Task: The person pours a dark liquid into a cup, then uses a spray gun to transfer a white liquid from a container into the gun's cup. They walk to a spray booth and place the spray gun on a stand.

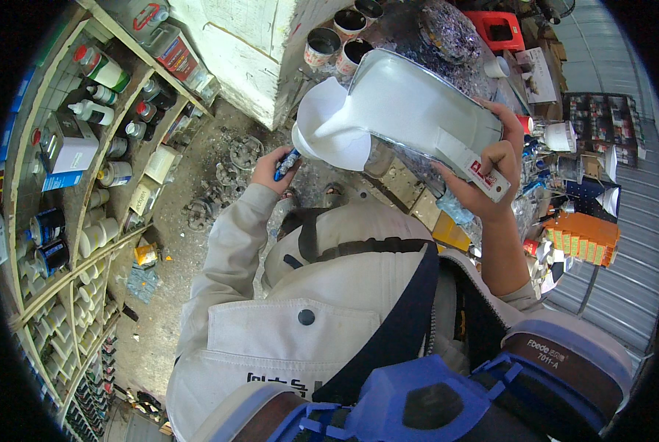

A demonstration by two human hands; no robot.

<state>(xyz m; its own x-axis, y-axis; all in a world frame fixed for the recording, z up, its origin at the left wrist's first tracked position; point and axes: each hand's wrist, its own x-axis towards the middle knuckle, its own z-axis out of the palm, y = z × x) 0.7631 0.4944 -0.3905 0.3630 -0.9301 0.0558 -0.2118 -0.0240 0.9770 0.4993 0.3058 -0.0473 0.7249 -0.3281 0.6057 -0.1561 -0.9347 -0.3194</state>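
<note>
My right hand (495,162) grips a rectangular metal tin (484,109) by its near right side, tilted to the left. White paint (410,96) covers its inside and runs to its left corner. A flat scraper (466,163) with a pale, marked handle is pinched in the same hand, against the tin's rim. Under the pouring corner sits a white paper strainer (322,103), opened as a cone. Closed fingers of my left hand (270,171) hold a blue-and-black tool (287,163) just below the strainer; its kind is mostly hidden.
Shelves (86,199) of bottles, tins and cups line the left. A white pillar (248,59) stands ahead, beside paint-streaked cups (322,46). On the right are a cluttered bench, a red container (495,29) and an orange box (583,239). A blue respirator (410,401) fills the lower edge.
</note>
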